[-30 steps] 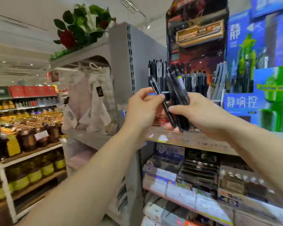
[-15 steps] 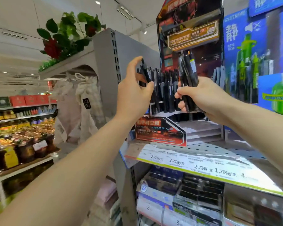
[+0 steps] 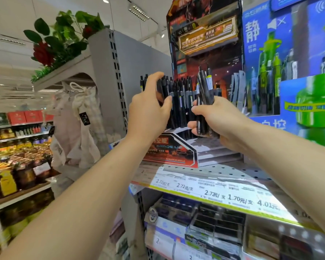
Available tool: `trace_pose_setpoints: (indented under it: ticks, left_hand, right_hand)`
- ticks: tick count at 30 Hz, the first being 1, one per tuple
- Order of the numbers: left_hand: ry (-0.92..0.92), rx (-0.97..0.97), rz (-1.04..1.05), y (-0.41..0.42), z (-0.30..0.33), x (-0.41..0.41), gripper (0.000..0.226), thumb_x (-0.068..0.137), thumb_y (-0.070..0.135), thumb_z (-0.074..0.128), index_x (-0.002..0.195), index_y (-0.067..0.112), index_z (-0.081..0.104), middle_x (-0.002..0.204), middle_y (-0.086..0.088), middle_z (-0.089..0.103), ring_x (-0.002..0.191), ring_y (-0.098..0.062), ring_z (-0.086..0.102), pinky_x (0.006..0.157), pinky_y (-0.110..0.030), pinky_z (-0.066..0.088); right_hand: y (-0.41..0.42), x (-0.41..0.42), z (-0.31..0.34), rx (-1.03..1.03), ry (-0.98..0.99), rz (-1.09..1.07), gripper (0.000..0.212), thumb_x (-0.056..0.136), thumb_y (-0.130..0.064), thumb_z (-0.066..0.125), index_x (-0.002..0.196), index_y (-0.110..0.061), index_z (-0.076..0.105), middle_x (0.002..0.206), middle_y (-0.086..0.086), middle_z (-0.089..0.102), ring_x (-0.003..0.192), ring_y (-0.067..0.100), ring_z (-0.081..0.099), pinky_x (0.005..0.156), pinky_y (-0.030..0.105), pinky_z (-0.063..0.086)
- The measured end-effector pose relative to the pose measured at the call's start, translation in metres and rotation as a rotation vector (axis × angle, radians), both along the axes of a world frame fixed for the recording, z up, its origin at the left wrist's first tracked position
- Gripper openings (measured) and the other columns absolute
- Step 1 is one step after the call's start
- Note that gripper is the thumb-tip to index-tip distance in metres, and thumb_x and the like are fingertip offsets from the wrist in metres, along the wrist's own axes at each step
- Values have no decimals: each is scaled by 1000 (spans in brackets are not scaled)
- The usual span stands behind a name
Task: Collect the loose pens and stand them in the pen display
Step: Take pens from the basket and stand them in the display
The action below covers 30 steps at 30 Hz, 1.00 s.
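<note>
Pens (image 3: 204,98), a dark bundle of them, stand upright in the right hand (image 3: 217,121), whose fingers curl round the lower barrels; tips point up, the bundle just in front of the pen display (image 3: 176,152). More pens already stand in the display's back rows (image 3: 180,102), packed close. The left hand (image 3: 148,111) is at the left end of those rows, thumb (image 3: 155,79) raised and fingers curled about one black pen (image 3: 164,91); whether that pen is seated in a slot or merely held cannot be told, the hand hides its base.

Step in hand, by my reading: placing, one pen at a time, from bundle to display. Most of the bundle remains, so the task looks well short of done.

Next move likely calls for letting go of the left pen once it stands, then drawing a single pen off the bundle without loosening the rest.

Display sits on a perforated shelf (image 3: 223,169); price labels (image 3: 214,194) run along its edge.
</note>
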<state>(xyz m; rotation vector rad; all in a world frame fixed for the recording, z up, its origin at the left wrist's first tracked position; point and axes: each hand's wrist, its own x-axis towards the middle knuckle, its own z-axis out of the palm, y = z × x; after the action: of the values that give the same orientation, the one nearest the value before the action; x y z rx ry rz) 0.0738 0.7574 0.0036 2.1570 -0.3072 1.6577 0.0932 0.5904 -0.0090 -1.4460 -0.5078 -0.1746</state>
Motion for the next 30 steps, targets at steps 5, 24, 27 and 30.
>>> trace_pose_setpoints:
  ticks: [5, 24, 27, 30]
  left_hand:
    - [173, 109, 97, -4, 15, -5, 43, 92, 29, 53, 135, 31, 51, 72, 9, 64, 70, -15, 62, 71, -35, 55]
    - [387, 194, 8, 12, 32, -1, 56, 89, 28, 52, 144, 27, 50, 56, 8, 59, 55, -8, 56, 74, -33, 56]
    - [368, 194, -11, 14, 30, 0, 59, 87, 29, 52, 146, 26, 49, 50, 5, 61, 56, -7, 60, 76, -32, 56]
    - [337, 183, -21, 13, 26, 0, 59, 86, 33, 50, 145, 27, 49, 49, 5, 60, 63, -10, 62, 96, -42, 53]
  right_hand:
    - [3, 0, -1, -12, 34, 18, 16, 102, -13, 59, 118, -12, 58, 114, 7, 61, 63, 9, 75, 51, 25, 57]
    - [-1, -6, -5, -30, 23, 15, 21, 98, -14, 67, 118, -12, 63, 113, 14, 70, 79, 19, 78, 58, 28, 59]
    - [2, -4, -6, -15, 13, 26, 22, 96, -14, 68, 118, -16, 63, 110, 12, 74, 77, 19, 78, 59, 29, 59]
    - [2, -1, -6, -3, -12, 38, 19, 100, -14, 63, 118, -17, 62, 98, 5, 79, 76, 19, 77, 58, 28, 59]
